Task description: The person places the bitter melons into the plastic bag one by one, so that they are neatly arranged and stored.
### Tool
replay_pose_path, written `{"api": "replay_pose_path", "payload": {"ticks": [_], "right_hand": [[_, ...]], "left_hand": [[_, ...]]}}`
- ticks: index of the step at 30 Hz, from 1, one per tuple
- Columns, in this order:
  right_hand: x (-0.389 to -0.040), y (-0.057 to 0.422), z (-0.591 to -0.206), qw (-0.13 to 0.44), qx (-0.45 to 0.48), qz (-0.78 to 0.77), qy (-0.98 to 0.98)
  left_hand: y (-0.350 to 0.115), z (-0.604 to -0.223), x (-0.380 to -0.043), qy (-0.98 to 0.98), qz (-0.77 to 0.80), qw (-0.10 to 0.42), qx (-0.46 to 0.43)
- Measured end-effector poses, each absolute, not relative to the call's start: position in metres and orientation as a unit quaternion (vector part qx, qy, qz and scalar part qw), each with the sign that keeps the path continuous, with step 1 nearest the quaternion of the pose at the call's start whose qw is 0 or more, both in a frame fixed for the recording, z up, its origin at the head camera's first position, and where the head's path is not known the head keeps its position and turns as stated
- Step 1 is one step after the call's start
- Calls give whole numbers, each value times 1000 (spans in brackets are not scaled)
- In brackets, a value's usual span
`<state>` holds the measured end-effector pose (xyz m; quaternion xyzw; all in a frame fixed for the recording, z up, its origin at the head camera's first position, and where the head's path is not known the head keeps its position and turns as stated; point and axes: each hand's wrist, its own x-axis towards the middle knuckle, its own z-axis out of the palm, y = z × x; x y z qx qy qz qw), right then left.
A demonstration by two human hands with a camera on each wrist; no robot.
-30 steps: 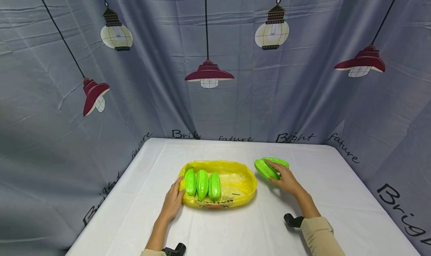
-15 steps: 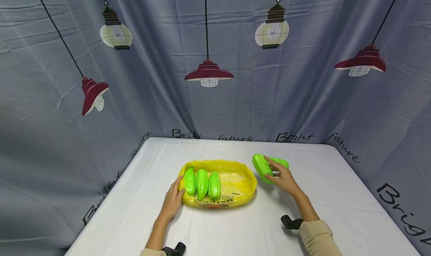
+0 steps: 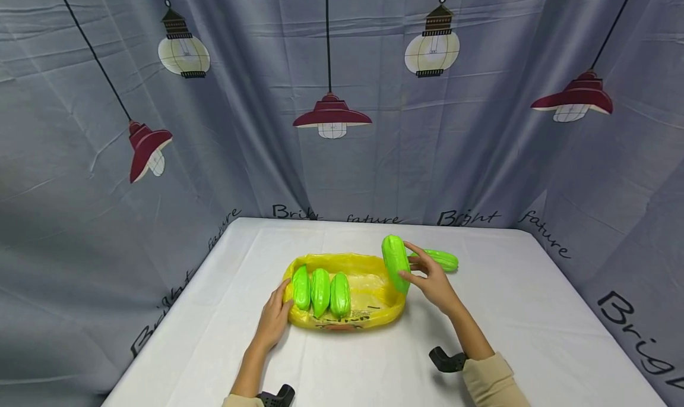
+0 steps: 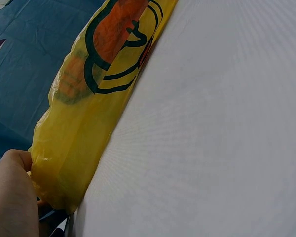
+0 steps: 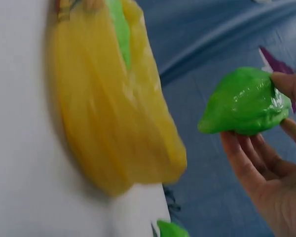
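Note:
A shallow yellow plastic bag (image 3: 374,319), its mouth spread wide, sits mid-table with three glossy green bitter melons (image 3: 320,293) side by side in its left half. At the bag's left end my left hand (image 3: 275,318) holds the rim; in the left wrist view the thumb lies against the yellow plastic (image 4: 64,153). My right hand (image 3: 434,283) grips another ridged bitter melon (image 3: 394,261), tilted and raised over the bag's right end. The right wrist view shows thumb and fingers around this melon (image 5: 244,101), its pointed tip facing the bag.
One more green bitter melon (image 3: 445,260) lies on the white table (image 3: 374,365) behind my right hand, partly hidden. A grey curtain (image 3: 374,175) with printed lamps stands along the table's back and sides.
My right hand has lifted one bitter melon off the table and carried it left to the bag's right end, tipping it more upright. The left hand stays at the rim.

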<state>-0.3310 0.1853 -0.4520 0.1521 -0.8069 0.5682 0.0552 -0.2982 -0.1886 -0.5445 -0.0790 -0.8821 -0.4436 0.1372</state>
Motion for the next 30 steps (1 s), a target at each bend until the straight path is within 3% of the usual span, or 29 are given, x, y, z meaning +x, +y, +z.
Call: {"api": "replay_pose_path", "payload": {"ticks": [15, 25, 30], "right_hand": [[-316, 121, -465, 130, 92, 562, -812], [-317, 97, -486, 132, 78, 519, -841], [-321, 94, -495, 147, 89, 469, -866]], "left_hand": [[-190, -546, -299, -881, -444, 139, -83], [-189, -549, -299, -878, -428, 186, -106], [-190, -547, -299, -879, -441, 157, -90]]}}
